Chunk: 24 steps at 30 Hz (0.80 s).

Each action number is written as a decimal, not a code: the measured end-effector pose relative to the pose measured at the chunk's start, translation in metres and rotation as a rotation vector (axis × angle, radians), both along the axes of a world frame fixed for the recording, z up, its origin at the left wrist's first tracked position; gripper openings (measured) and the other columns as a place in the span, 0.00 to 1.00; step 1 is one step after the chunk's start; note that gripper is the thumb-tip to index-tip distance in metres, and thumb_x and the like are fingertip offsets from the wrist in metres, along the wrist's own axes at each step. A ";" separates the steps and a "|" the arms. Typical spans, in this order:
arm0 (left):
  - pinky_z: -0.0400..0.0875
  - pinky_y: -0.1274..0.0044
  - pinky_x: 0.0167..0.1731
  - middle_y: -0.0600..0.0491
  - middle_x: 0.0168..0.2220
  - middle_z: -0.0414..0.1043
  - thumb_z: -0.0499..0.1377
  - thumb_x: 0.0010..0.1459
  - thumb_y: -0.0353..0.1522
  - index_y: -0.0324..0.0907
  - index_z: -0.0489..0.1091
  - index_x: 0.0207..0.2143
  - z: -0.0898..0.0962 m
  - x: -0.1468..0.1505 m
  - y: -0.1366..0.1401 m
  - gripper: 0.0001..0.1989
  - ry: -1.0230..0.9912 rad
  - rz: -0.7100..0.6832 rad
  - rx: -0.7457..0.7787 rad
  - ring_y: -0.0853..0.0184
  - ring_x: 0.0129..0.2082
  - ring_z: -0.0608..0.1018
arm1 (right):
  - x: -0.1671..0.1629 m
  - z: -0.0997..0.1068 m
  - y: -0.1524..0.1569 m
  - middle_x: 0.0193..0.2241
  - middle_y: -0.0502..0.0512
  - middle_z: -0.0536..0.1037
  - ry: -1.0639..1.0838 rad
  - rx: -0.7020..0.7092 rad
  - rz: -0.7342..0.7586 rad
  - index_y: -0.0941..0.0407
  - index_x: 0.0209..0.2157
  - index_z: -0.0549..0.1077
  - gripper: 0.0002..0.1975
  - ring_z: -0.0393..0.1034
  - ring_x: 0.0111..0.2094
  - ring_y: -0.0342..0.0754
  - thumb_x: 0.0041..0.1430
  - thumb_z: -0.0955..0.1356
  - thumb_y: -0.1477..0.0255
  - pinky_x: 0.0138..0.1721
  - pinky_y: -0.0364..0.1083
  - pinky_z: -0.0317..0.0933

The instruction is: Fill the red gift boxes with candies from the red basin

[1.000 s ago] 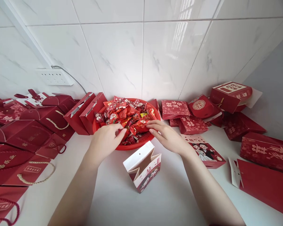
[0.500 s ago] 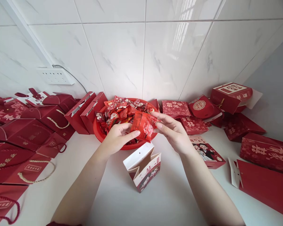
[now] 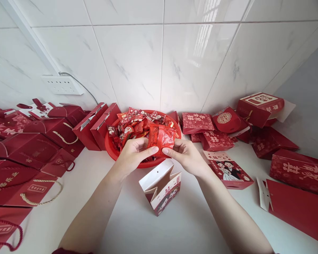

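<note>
Between my two hands is a shiny red snack packet (image 3: 163, 138), raised over the near side of a red basin (image 3: 110, 151). My left hand (image 3: 136, 152) pinches the packet's left edge with thumb and fingers. My right hand (image 3: 187, 155) grips its right edge, thumb on the front. Small wrapped candies (image 3: 131, 123) fill the basin behind the packet, which hides some of them. Just in front of the basin stands a small red and white paper box (image 3: 161, 188), its top open and its flaps up. A cartoon print covers its front.
Red gift boxes (image 3: 23, 151) with rope handles crowd the left side. Several flatter red boxes (image 3: 197, 121) lie at the right, one with a cartoon couple (image 3: 229, 171). A power strip (image 3: 62, 85) is on the tiled wall (image 3: 127, 60) behind.
My right hand has closed from loose fingers onto the packet's right edge, moving down and left. The packet is turned more squarely toward me. The open box stays put.
</note>
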<state>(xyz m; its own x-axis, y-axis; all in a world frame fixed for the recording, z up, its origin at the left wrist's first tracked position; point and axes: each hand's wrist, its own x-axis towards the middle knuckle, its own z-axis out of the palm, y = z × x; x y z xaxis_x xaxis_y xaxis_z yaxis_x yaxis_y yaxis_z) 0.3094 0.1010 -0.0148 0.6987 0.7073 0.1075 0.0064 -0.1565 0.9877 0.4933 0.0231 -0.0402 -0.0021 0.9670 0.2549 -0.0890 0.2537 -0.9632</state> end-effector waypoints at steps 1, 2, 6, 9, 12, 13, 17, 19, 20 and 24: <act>0.73 0.69 0.51 0.48 0.47 0.78 0.65 0.57 0.38 0.41 0.76 0.48 0.000 0.000 0.000 0.17 -0.001 -0.008 -0.003 0.58 0.47 0.79 | 0.000 0.000 -0.001 0.36 0.54 0.80 -0.007 0.002 -0.008 0.55 0.36 0.77 0.09 0.74 0.37 0.50 0.58 0.72 0.64 0.46 0.52 0.68; 0.73 0.68 0.51 0.48 0.47 0.78 0.65 0.57 0.38 0.41 0.76 0.48 0.000 0.000 0.000 0.17 0.000 -0.012 -0.003 0.58 0.48 0.79 | 0.000 0.000 -0.001 0.36 0.54 0.80 -0.014 0.005 -0.017 0.55 0.36 0.77 0.09 0.74 0.37 0.50 0.58 0.72 0.64 0.46 0.52 0.68; 0.73 0.68 0.52 0.48 0.48 0.78 0.64 0.58 0.37 0.42 0.76 0.49 -0.002 0.001 -0.001 0.17 0.008 -0.024 0.007 0.58 0.48 0.79 | 0.000 0.002 -0.003 0.37 0.55 0.79 -0.061 0.026 -0.056 0.55 0.38 0.77 0.09 0.73 0.38 0.50 0.58 0.71 0.66 0.45 0.52 0.68; 0.72 0.68 0.53 0.48 0.48 0.77 0.64 0.59 0.37 0.42 0.75 0.50 -0.003 0.004 0.000 0.17 0.002 -0.035 0.014 0.59 0.48 0.78 | -0.001 0.001 -0.001 0.36 0.54 0.79 -0.093 0.051 -0.110 0.56 0.38 0.76 0.08 0.72 0.37 0.50 0.57 0.71 0.68 0.43 0.50 0.67; 0.72 0.68 0.53 0.48 0.49 0.77 0.63 0.59 0.37 0.41 0.75 0.50 -0.004 0.007 -0.001 0.18 0.009 -0.030 0.034 0.59 0.49 0.78 | -0.004 -0.001 0.001 0.31 0.52 0.77 -0.085 0.061 -0.185 0.57 0.34 0.75 0.05 0.70 0.32 0.47 0.54 0.72 0.71 0.36 0.46 0.65; 0.72 0.68 0.53 0.48 0.49 0.77 0.63 0.59 0.37 0.41 0.75 0.50 -0.004 0.007 -0.002 0.18 0.023 -0.026 0.046 0.59 0.49 0.78 | -0.005 -0.001 0.001 0.29 0.51 0.76 -0.085 0.061 -0.205 0.58 0.33 0.75 0.05 0.69 0.31 0.46 0.54 0.71 0.72 0.34 0.45 0.64; 0.73 0.69 0.50 0.49 0.48 0.77 0.64 0.58 0.37 0.41 0.74 0.50 -0.003 0.007 -0.006 0.17 0.106 -0.020 0.098 0.60 0.46 0.78 | -0.009 0.000 -0.001 0.29 0.51 0.76 -0.147 0.080 -0.258 0.58 0.32 0.75 0.03 0.67 0.30 0.45 0.53 0.70 0.74 0.33 0.44 0.63; 0.74 0.70 0.48 0.50 0.46 0.78 0.65 0.58 0.36 0.42 0.75 0.49 -0.003 0.006 -0.007 0.18 0.138 -0.029 0.099 0.59 0.46 0.79 | -0.009 0.000 -0.002 0.29 0.51 0.76 -0.198 0.094 -0.284 0.58 0.31 0.75 0.02 0.67 0.30 0.45 0.53 0.70 0.75 0.32 0.44 0.62; 0.74 0.71 0.47 0.50 0.46 0.78 0.65 0.57 0.37 0.42 0.75 0.49 -0.003 0.006 -0.007 0.18 0.148 -0.035 0.094 0.59 0.46 0.79 | -0.009 0.000 -0.003 0.28 0.50 0.75 -0.219 0.101 -0.294 0.58 0.31 0.74 0.02 0.67 0.29 0.45 0.53 0.70 0.75 0.32 0.44 0.62; 0.75 0.72 0.46 0.50 0.46 0.78 0.65 0.57 0.37 0.42 0.75 0.48 0.000 0.003 -0.004 0.17 0.138 -0.027 0.130 0.59 0.46 0.79 | -0.009 -0.001 -0.003 0.30 0.51 0.76 -0.238 0.134 -0.265 0.57 0.32 0.75 0.03 0.70 0.32 0.47 0.56 0.70 0.72 0.36 0.46 0.65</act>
